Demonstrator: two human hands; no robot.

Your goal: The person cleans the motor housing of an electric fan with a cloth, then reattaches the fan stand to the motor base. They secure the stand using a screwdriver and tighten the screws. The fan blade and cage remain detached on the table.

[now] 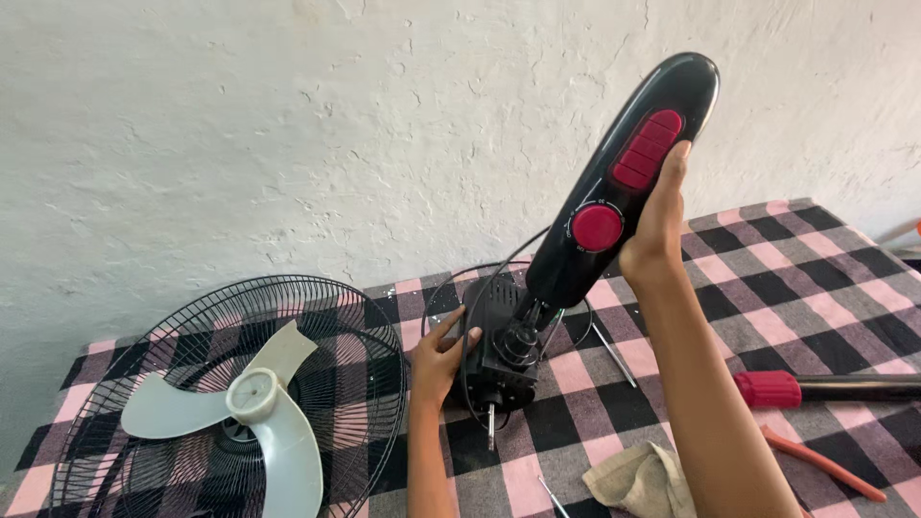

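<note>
My right hand (pixel 657 221) grips a glossy black fan body (pixel 614 192) with red push buttons and a round red dial, holding it tilted up toward the wall. Its lower end joins a black motor housing (pixel 494 336) resting on the checked cloth. My left hand (pixel 439 355) holds the left side of that housing, fingers curled round it. A thin black cord (pixel 480 278) loops behind the housing, and a metal shaft pokes out below it.
A black wire fan guard (pixel 326 317) with a pale three-blade propeller (pixel 251 403) lies at the left on the pink, grey and black checked tablecloth (pixel 787 288). A red-handled tool (pixel 796 388), an orange-pink tool (pixel 825 465), a beige rag (pixel 638 480) and a thin metal rod (pixel 614 355) lie right. A white wall stands behind.
</note>
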